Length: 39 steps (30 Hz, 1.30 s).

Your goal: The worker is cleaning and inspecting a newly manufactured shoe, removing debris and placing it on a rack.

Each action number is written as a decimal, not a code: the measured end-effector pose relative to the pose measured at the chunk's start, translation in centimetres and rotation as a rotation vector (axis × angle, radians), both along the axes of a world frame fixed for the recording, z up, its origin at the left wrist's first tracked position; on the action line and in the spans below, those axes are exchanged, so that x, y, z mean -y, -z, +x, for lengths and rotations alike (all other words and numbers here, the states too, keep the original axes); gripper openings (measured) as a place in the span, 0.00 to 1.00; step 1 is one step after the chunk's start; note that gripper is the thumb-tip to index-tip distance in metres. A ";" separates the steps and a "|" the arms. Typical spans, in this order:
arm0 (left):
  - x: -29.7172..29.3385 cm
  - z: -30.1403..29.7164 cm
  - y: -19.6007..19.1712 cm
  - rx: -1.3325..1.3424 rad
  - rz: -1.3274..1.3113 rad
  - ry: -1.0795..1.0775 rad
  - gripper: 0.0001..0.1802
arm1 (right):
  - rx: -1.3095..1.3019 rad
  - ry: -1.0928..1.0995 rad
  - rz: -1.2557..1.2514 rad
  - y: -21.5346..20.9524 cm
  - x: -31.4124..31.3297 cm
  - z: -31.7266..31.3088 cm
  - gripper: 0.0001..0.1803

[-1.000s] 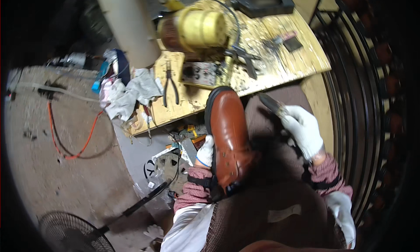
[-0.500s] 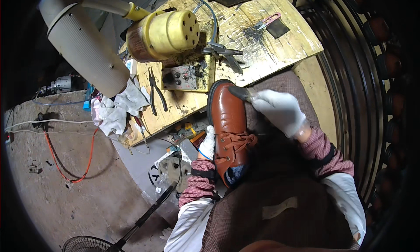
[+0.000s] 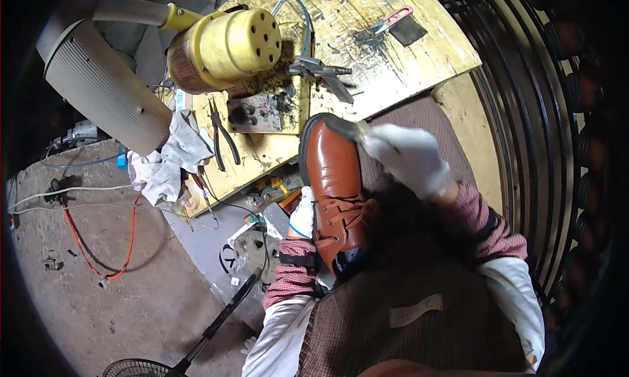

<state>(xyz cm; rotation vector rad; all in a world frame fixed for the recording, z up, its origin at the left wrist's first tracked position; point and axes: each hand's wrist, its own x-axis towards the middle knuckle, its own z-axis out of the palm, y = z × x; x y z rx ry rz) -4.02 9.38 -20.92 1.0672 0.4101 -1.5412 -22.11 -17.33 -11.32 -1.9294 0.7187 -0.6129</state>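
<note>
In the head view, the boot (image 3: pixel 334 174) lies between both hands, toe near the bench (image 3: pixel 419 66). Left hand (image 3: pixel 302 213) braces its side, fingers hidden, closure unclear. Right hand (image 3: pixel 407 157) grips the dark tool (image 3: pixel 342 128) at the toe; advisably, keep pressure light.

White gloves (image 3: pixel 407 157) — one blue-edged, red-checked cuffs (image 3: pixel 287 284), black bands (image 3: pixel 298 260), white sleeves (image 3: pixel 280 330) — brown apron (image 3: pixel 373 341)

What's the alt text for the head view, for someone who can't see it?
A white-gloved right hand holds a dark-tipped tool at the toe of a brown lace-up boot, the gloved left hand against its side. Beyond, pliers lie on a wooden bench.
</note>
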 end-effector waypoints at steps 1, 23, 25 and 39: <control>0.1 0.1 0.1 -0.019 0.003 -0.025 0.31 | -0.046 -0.088 -0.226 0.0 1.1 0.8 0.09; 6.4 -1.8 -10.1 0.347 0.261 0.031 0.28 | -0.091 0.006 -0.364 0.9 -1.2 0.4 0.07; 6.5 -2.0 -10.6 0.378 0.319 0.023 0.27 | -0.554 -0.221 0.055 -3.8 -1.2 -0.4 0.16; 5.5 -2.5 -8.8 0.315 0.271 -0.005 0.24 | 0.145 0.044 -0.559 2.9 0.7 0.5 0.09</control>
